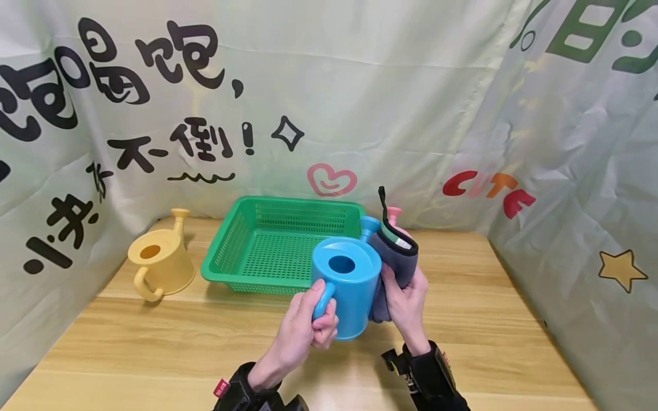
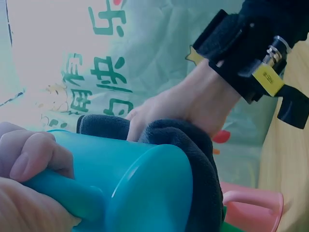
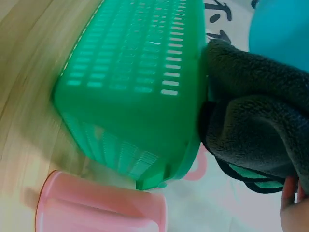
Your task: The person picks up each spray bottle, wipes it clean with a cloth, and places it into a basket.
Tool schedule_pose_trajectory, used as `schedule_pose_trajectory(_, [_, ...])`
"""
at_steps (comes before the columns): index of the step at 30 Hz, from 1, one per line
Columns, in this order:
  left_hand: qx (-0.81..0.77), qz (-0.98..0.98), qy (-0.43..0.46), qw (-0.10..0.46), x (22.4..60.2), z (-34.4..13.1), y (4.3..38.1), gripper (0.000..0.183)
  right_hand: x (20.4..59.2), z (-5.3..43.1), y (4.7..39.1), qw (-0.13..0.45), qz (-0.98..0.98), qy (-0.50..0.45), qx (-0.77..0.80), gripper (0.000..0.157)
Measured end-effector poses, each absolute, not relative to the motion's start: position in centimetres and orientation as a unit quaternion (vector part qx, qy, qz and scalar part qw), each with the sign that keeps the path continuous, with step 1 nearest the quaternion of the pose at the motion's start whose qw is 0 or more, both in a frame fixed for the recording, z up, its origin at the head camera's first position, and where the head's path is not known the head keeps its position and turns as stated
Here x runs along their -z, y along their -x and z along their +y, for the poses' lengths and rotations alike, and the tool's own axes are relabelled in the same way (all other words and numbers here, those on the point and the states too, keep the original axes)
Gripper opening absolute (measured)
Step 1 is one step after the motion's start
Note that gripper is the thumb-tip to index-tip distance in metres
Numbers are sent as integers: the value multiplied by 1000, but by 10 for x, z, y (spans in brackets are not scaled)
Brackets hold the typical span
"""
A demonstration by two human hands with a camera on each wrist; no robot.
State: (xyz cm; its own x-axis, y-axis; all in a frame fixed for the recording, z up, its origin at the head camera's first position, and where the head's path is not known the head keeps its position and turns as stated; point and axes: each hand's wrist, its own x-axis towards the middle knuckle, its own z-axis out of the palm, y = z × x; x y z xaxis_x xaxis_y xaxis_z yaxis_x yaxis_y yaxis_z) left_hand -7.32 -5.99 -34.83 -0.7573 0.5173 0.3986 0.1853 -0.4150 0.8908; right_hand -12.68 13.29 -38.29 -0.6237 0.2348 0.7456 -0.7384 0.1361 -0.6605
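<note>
My left hand grips the handle of a blue toy watering can, which is lifted off the table in front of the basket. Fingers curl round that handle in the left wrist view too. A dark grey towel cloth with black edging, a hanging loop and some green on its other side lies against the can's right side. My right hand holds this cloth, thumb on its near face, pressing it to the can. The cloth hides part of the can and its spout; the right fingers are mostly hidden behind the cloth.
A green perforated basket stands on the wooden table behind the blue can. To its left is a yellow watering can. A pink watering can stands by its right side, mostly hidden in the head view. Printed fabric encloses the table.
</note>
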Motion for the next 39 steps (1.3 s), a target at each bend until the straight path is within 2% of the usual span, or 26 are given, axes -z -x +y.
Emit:
schedule_pose_trajectory(4, [-774,526,-331,120,348,-60,72,55,384,132,128,395,-655,-185,-617,35])
schedule_pose_trajectory(7, [-774,524,-335,117,348,-60,72,55,384,129,126,385,-651,-177,-630,33])
schedule_pose_trajectory(10, [-773,527,-336,108,348,-60,73,55,383,125,123,355,-633,-178,-665,27])
schedule_pose_trajectory(14, [-773,529,-336,96,348,-62,74,54,379,119,117,309,-609,-182,-708,30])
schedule_pose_trajectory(19, [-775,524,-341,89,348,-62,75,54,374,114,112,291,-595,-184,-726,32])
schedule_pose_trajectory(30, [-787,517,-329,68,348,-62,76,53,371,109,105,306,-591,-180,-724,34])
schedule_pose_trajectory(39, [-796,511,-316,67,348,-64,77,53,374,102,101,363,-619,-182,-672,28])
